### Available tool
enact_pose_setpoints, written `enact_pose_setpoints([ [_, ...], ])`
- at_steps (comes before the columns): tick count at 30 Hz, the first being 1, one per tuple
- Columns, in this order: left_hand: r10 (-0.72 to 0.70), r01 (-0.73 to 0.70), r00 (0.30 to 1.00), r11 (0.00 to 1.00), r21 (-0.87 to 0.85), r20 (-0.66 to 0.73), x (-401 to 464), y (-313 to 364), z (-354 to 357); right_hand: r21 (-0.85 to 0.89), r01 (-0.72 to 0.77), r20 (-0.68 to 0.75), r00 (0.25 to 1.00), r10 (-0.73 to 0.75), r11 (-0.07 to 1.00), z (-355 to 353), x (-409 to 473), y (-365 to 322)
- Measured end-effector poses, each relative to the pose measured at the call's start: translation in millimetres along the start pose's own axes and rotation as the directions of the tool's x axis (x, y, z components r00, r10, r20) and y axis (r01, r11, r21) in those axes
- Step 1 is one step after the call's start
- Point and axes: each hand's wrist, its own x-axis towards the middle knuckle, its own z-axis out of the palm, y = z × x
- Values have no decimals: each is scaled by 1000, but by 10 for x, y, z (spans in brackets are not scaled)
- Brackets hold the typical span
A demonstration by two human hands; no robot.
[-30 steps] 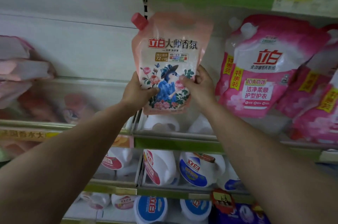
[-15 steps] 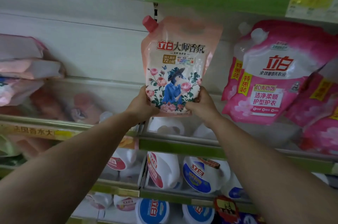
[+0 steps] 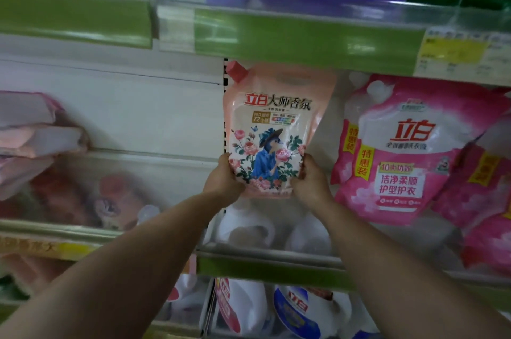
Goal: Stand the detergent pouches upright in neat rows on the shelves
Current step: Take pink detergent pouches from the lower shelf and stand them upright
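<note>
2 hands on 1 peach floral pouch (image 3: pixel 272 128): left hand (image 3: pixel 224 182) and right hand (image 3: pixel 311 182) pinching its lower corners, fingers curled round the edges, thumbs on the printed face. Held upright in the air before the white back panel (image 3: pixel 124 112), above the clear shelf rail (image 3: pixel 265 251) and under the green price strip (image 3: pixel 276 37), not yet resting on the shelf.

Probably heavy with liquid and soft: film likely to sag and bulge below the grip, top part likely to flop above it. Glossy surface, so probably a little slippery; hold at the bottom seam seems good for setting the flat base down. Better no squeezing near the red cap (image 3: pixel 235 70), well above the left grip at the top corner.

Smooth shiny plastic film, rectangular with 1 slanted corner for the spout. Just right of the right grip, pink pouches (image 3: pixel 401 145) leaning, rounded and full. Far left of the left grip, pale pouches (image 3: pixel 36 131) lying flat in a stack. Below the grip, white bottles (image 3: pixel 249 231), hard and rounded.
</note>
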Motion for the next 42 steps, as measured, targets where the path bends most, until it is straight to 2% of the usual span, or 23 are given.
enact_pose_setpoints([
  [7,-50,52,995,999,13,-81,174,-36,77,-30,1,6,1000,-1,1000,14,129,20],
  [14,-65,64,995,998,-16,-79,203,-36,84,-75,-9,-6,1000,9,997,62,219,24],
  [23,-3,2,994,1000,-12,-107,144,-148,127,-83,7,-11,1000,-8,997,95,138,89],
  [28,36,-37,995,999,-4,-94,112,-197,126,-21,-113,-53,992,112,993,117,65,185],
  [33,53,-58,997,994,-91,-53,55,-211,89,-55,-148,-57,988,145,987,143,2,177],
  [39,-39,34,999,987,-158,-25,3,-215,-85,-179,-70,-233,972,27,981,307,-92,-30],
  [42,-79,71,996,988,-140,-51,-34,-266,-218,-211,17,-185,981,-57,977,423,-179,-246],
])
